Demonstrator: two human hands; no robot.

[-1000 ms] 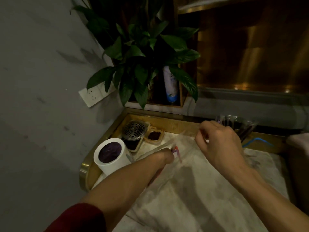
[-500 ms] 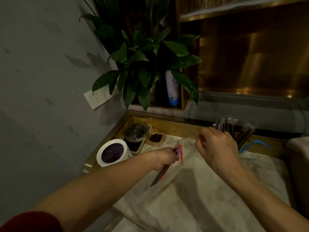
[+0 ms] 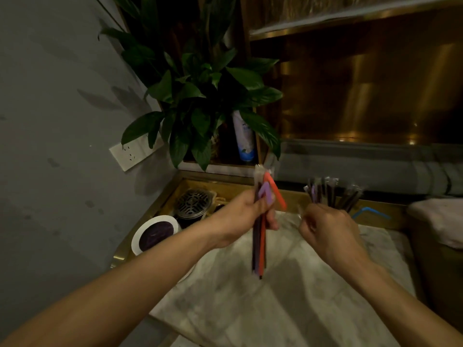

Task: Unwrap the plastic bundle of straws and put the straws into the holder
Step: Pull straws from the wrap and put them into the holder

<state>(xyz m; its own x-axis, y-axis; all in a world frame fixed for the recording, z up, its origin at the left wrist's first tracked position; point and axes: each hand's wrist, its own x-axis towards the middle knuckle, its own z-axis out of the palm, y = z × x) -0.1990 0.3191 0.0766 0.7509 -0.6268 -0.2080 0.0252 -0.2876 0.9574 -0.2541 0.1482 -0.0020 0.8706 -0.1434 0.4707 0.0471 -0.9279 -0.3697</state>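
Observation:
My left hand (image 3: 246, 216) grips a small bundle of straws (image 3: 260, 246) upright above the marble counter; an orange, a purple and a dark straw show, with bent tops and clear plastic at the top end. My right hand (image 3: 328, 229) is closed just to the right, with a thin bit of clear plastic (image 3: 299, 212) at its fingertips. Behind it several dark and purple straws stand in the holder (image 3: 330, 194), whose body is hidden by the hand.
A white cup (image 3: 155, 232) with a dark inside stands at the left in a gold tray (image 3: 160, 204), beside a metal grate (image 3: 193, 202). A blue bent straw (image 3: 370, 211) lies at the back right. A leafy plant (image 3: 200, 96) rises behind. A folded cloth (image 3: 438, 221) sits far right.
My left hand has lifted the straws off the counter and turned them upright. My right hand has drawn back to the right, away from them.

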